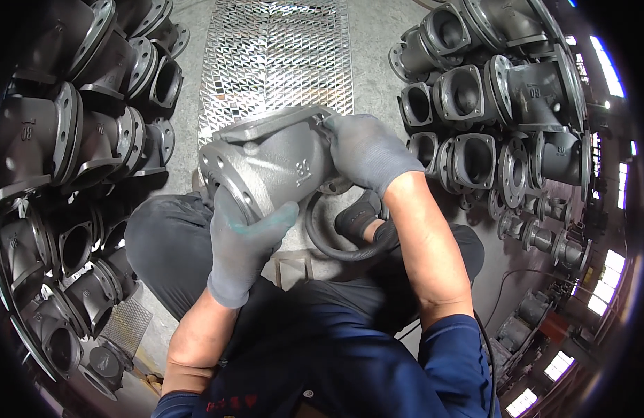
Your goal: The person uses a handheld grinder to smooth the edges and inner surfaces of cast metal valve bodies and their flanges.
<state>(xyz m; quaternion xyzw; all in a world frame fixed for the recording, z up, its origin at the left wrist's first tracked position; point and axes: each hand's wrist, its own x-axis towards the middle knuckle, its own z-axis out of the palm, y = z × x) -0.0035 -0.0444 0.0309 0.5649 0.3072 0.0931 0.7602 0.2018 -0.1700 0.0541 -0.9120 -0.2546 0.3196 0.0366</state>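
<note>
Person's gloved hands, apart, both clamped on a tilted grey metal pipe fitting (283, 171), held front & ctr., btwn them: L hand (246, 244) on its lower-L flange (231, 176), R hand (374, 150) at upper R end. Beyond: silver patterned sheet (287, 52). Similar castings stacked L (95, 143) & R (541, 90).
</note>
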